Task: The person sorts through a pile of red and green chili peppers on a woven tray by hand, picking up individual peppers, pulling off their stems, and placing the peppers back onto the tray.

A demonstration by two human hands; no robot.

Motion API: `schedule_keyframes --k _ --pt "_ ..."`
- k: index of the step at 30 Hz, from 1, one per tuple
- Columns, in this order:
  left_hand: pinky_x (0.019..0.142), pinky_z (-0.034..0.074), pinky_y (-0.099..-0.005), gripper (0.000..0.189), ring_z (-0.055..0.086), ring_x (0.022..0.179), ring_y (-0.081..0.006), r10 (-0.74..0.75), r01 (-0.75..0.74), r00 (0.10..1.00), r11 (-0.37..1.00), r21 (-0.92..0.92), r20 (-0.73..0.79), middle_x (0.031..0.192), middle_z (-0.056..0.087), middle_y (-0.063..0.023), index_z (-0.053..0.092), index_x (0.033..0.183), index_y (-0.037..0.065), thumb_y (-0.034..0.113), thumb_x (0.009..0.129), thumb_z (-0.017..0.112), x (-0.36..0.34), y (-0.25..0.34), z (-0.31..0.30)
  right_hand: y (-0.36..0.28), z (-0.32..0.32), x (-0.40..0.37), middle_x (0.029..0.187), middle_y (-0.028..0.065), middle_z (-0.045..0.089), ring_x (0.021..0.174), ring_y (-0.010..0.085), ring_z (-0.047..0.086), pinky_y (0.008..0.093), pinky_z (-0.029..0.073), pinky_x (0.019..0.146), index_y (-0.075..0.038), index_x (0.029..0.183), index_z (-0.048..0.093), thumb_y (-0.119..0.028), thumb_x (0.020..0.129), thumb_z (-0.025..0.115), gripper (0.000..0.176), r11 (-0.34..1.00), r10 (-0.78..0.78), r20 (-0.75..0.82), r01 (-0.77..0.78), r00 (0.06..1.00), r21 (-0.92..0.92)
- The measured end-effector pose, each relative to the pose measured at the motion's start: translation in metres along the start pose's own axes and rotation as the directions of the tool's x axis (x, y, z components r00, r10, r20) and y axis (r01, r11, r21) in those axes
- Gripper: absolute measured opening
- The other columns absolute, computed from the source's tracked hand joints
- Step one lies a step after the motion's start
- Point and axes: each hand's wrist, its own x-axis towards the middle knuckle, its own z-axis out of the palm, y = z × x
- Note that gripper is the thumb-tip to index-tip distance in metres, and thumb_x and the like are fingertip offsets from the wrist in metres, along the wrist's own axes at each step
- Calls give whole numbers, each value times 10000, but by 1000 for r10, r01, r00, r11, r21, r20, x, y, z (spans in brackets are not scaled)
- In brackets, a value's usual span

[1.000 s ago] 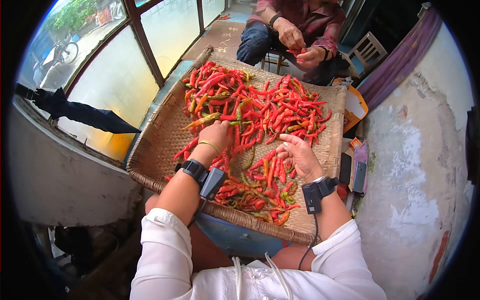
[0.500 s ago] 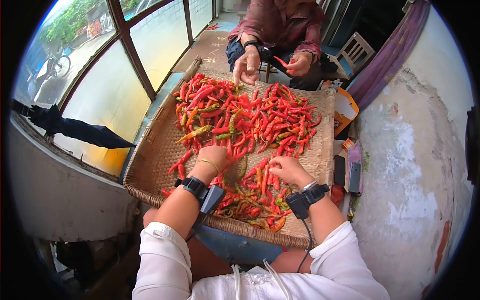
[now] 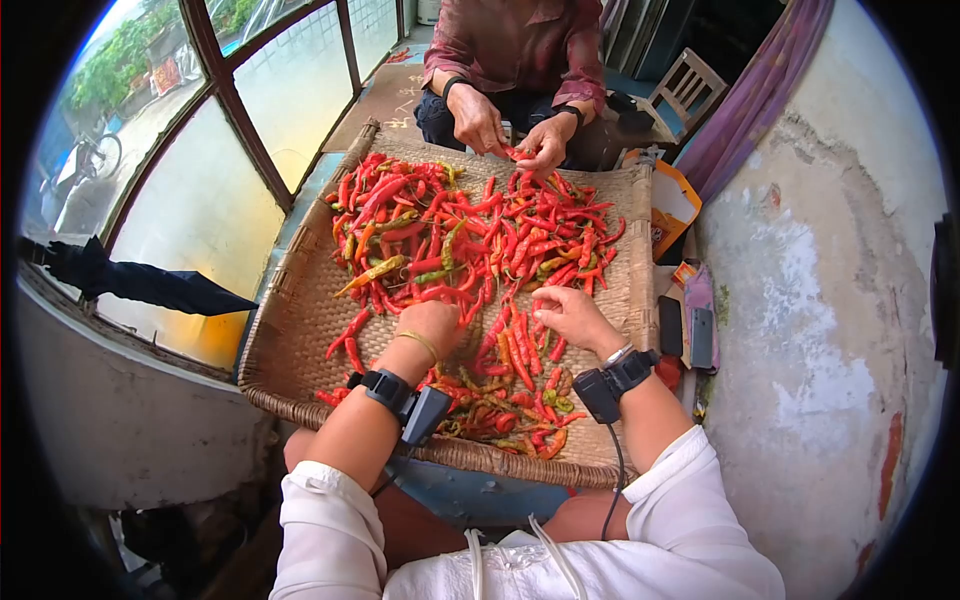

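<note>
A shallow woven basket (image 3: 300,340) in front of me holds red chili peppers, with a few green and yellowish ones among them. The large pile (image 3: 520,235) lies at the far side, and a smaller, more mixed pile (image 3: 510,405) is near me. My left hand (image 3: 430,328) is closed over the middle of the basket, a red chili pepper (image 3: 468,312) at its fingertips, though the fingers are partly hidden. To its right, my right hand (image 3: 572,315) has its fingertips pinched together just above several peppers; whatever is in the pinch is too small to make out.
Across the basket sits another person in a dark red shirt (image 3: 515,50), both hands (image 3: 510,140) at a red pepper over the far edge. A phone (image 3: 702,338) and an orange box (image 3: 675,205) are at the right. A folded umbrella (image 3: 165,285) sticks out at the left.
My right hand has moved up slightly, off the peppers below it. My left hand has shifted a little. The other person's hands have come together around a pepper over the basket's far edge.
</note>
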Motion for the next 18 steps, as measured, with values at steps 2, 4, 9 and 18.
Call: schedule_keyframes --k 2,4,9,18 --pt "647 484 -401 283 600 765 -287 0 -2 998 1000 -27 -67 782 621 -124 597 840 68 327 728 575 1 0 1 13 -12 5 844 48 581 769 116 553 251 453 694 0 1048 543 -100 773 587 296 956 204 -60 -185 977 226" --pt "648 483 -403 287 600 767 -288 14 -15 1000 999 -39 -28 781 620 -126 597 839 69 333 730 574 3 -1 3 15 -27 11 801 87 611 723 154 576 269 459 676 -11 1006 570 -174 743 622 314 937 221 -123 -175 968 302" --pt "692 489 -377 240 610 806 -259 -9 11 1000 997 -74 23 827 633 -109 627 854 76 274 735 565 -2 9 -8 23 -54 43 896 145 588 818 256 579 334 458 746 -43 1048 553 -195 702 646 389 978 100 -268 -144 958 -150" --pt "654 479 -403 282 596 779 -290 3 7 996 993 -116 92 780 616 -121 592 875 91 333 732 580 4 4 2 36 -32 95 1162 113 417 1079 334 392 446 389 872 -159 1183 453 -285 636 688 608 794 153 -221 -253 963 -552"
